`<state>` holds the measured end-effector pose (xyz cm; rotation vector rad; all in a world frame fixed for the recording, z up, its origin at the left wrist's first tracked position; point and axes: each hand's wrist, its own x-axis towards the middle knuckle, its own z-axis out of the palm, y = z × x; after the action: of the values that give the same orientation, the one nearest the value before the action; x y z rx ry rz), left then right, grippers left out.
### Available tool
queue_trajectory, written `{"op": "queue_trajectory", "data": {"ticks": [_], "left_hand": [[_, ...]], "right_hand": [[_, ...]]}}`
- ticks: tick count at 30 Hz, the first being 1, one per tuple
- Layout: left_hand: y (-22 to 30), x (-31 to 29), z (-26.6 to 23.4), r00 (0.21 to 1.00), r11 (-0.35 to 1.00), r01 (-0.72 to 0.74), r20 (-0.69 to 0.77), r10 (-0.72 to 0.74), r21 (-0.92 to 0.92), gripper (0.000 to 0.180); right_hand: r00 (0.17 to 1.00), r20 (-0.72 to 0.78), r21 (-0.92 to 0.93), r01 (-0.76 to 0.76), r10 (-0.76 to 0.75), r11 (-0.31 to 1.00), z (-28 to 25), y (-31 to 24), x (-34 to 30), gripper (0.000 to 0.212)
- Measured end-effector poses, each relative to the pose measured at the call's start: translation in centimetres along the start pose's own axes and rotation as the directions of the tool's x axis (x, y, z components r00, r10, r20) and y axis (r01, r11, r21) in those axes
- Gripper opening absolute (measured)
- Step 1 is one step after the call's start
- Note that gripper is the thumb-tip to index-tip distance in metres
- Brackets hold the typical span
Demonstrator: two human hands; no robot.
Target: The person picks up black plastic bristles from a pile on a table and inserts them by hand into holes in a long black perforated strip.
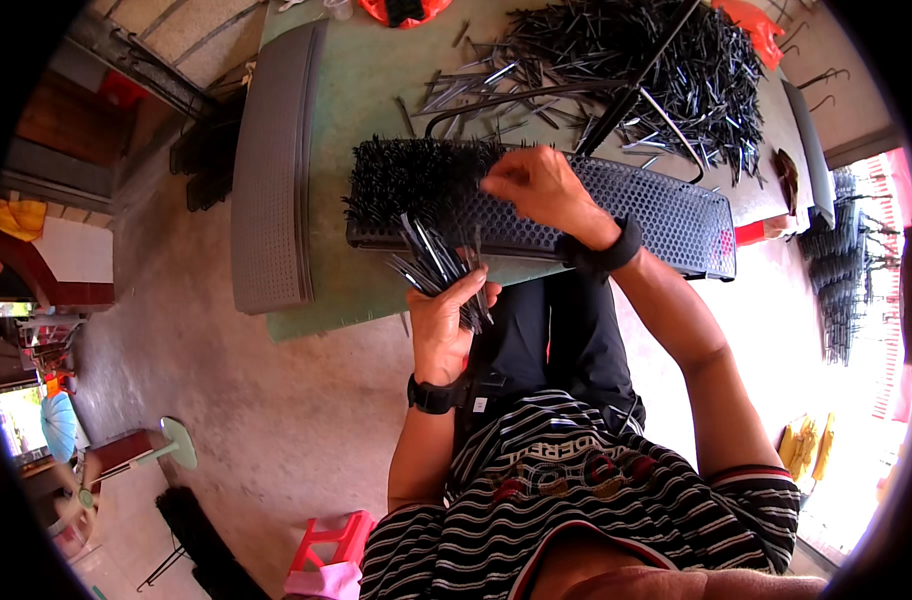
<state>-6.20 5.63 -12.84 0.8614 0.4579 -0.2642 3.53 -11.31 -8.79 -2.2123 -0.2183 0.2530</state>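
Note:
A long black perforated rack (pixel 666 215) lies across the table in front of me. Its left part is densely filled with upright thin black pieces (pixel 401 180), while bare round holes show over the rest. My left hand (pixel 442 325) is closed around a bundle of slim, shiny black sticks (pixel 436 255), just off the rack's near edge. Over the rack, beside the filled part, my right hand (pixel 548 190) has its fingers curled together; whatever is between them is too small and blurred to make out. Both wrists wear black bands.
A big heap of loose black sticks (pixel 666 90) covers the far right of the green table (pixel 351 200). Black metal rods (pixel 616 120) cross above the rack. Stacked grey perforated sheets (pixel 274 180) lie at the left edge. A pink stool (pixel 331 550) stands on the floor, lower left.

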Motion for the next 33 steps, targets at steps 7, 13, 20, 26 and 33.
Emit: {"op": "queue_trajectory", "data": {"ticks": [7, 13, 20, 26, 33], "left_hand": [[-1.0, 0.6, 0.4, 1.000, 0.999, 0.027, 0.002, -0.027, 0.045, 0.028], [-0.6, 0.4, 0.5, 1.000, 0.999, -0.026, 0.006, 0.026, 0.043, 0.028], [-0.6, 0.6, 0.1, 0.999, 0.999, -0.038, 0.019, 0.037, 0.025, 0.028], [-0.5, 0.5, 0.1, 0.999, 0.999, -0.032, 0.020, 0.031, 0.011, 0.028], [-0.4, 0.3, 0.1, 0.999, 0.999, -0.033, 0.018, 0.033, 0.019, 0.028]], "right_hand": [[0.987, -0.071, 0.622, -0.070, 0.144, 0.780, 1.1, 0.2, -3.0, 0.015], [0.815, -0.505, 0.072, 0.367, -0.283, 0.928, 0.5, -0.5, -1.1, 0.013], [0.824, -0.428, -0.101, 0.366, -0.372, 0.925, 1.0, 1.0, 0.3, 0.014], [0.822, -0.251, -0.454, 0.366, -0.511, 0.812, 0.9, 1.3, 0.7, 0.009], [0.874, -0.144, -0.594, 0.299, -0.464, 0.747, 0.9, 1.3, 1.1, 0.015]]}}
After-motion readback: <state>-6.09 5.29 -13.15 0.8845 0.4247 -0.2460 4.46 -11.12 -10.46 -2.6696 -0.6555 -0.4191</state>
